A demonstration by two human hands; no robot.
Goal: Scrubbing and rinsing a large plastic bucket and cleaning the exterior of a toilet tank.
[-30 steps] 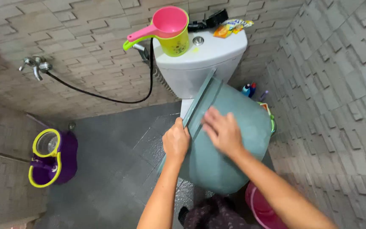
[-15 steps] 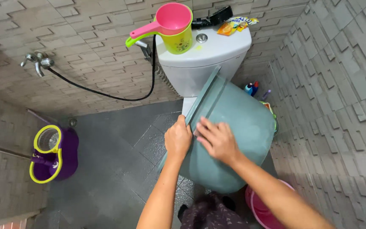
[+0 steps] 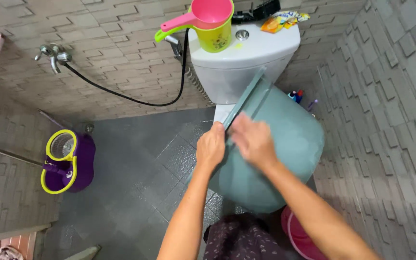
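Grey-green bucket, tilted before the toilet tank: I had my left hand clenched on its rim; right hand, open-palmed, had slid rimward since a second earlier — probably scrubbing, blurred.

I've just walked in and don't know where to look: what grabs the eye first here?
The big grey-green tub, tipped on its side mid-frame: the left hand grips its rim, the right hand lies flat on its wall. Behind, a pink and green dipper sits on the white toilet tank; a purple mop bucket stands far left.
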